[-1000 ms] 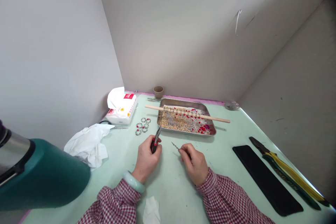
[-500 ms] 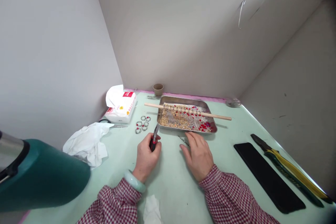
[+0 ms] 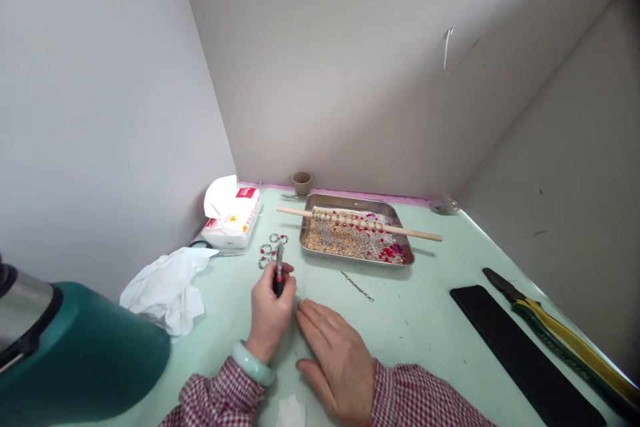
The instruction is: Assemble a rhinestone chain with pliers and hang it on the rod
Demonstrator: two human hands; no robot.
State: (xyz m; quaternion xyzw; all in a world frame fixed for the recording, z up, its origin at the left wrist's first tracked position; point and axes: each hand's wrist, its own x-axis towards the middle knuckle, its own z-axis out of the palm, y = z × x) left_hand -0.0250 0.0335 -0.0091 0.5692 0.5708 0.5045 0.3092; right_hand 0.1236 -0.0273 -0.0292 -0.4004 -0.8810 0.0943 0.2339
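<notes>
Presently, I have the left hand (image 3: 273, 307) closed around small pliers (image 3: 279, 263), its grip narrow on the handle and the nose pointing up and away, presumably to keep the tip in sight. The right hand (image 3: 339, 355) is palm down just beside it, its grip wide, fingers stretched flat; I see nothing in it, though its underside is hidden. A twisted metal strand (image 3: 357, 286) lies loose on the worktop (image 3: 403, 303) between that hand and the steel tray (image 3: 350, 258), touched by neither, probably put there for easy reach. A wooden dowel (image 3: 425, 235) bridges the tray, seemingly to hold the small pieces along it above the gold beads (image 3: 320, 240). From my view, the pliers' nose partly covers the beaded rings (image 3: 264, 263). The teal bottle (image 3: 100, 347) crowds the left side, near a crumpled tissue (image 3: 167, 287) and a tissue pack (image 3: 240, 220). Far right, large yellow-and-green pliers (image 3: 565, 333) lie beside a flat black strip (image 3: 520, 347).
</notes>
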